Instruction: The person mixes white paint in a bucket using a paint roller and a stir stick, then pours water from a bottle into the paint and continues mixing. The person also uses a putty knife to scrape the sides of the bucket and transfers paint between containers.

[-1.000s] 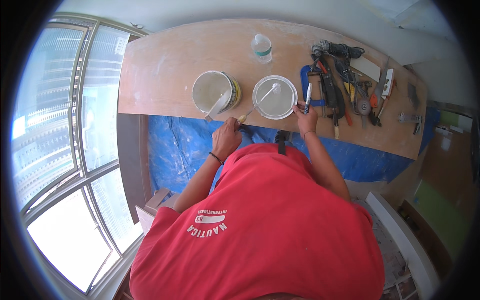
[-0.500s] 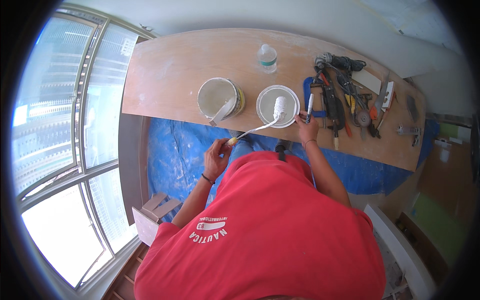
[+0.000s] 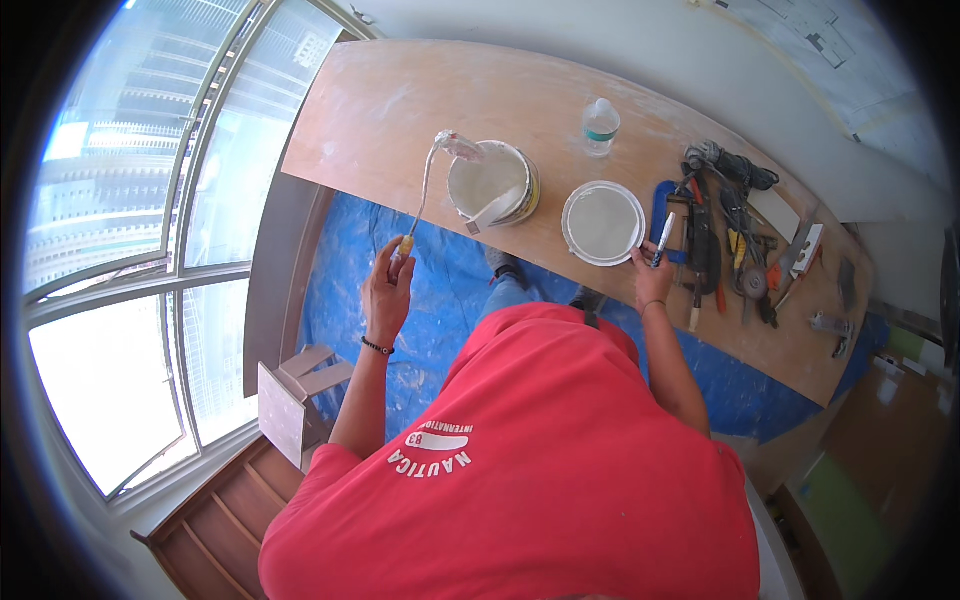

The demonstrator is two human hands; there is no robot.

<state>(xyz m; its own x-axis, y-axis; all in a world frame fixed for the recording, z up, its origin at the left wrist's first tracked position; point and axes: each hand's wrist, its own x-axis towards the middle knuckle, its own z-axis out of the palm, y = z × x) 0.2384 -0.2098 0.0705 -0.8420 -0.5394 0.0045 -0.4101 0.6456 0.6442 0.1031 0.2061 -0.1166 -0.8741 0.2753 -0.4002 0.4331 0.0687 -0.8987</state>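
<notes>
Left hand [image 3: 388,290] extended forward, gripping roller handle [image 3: 405,246]

Grey-framed glass windows [image 3: 105,375] glare white left of the left fingers [image 3: 382,266]. Distortion bends the brown wooden tabletop [image 3: 400,90] beyond.

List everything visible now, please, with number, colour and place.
Table: one, light brown, upper centre
Bucket: one, whitish, table's left half
Flat tool: one, pale, at bucket's rim
Roller: one, white, yellowish handle, by bucket
Round container: one, white, right of bucket
Thin stick: one, white and dark, right of container
Bottle: one, clear, table's far side
Tools: several, mixed colours, table's right end
Sheeting: one, blue, floor
Window: one, grey, left
Boards: several, brownish, lower left
Shirt: one, red, lower centre
Left hand: one, holding roller
Right hand: one, at container's rim
</notes>
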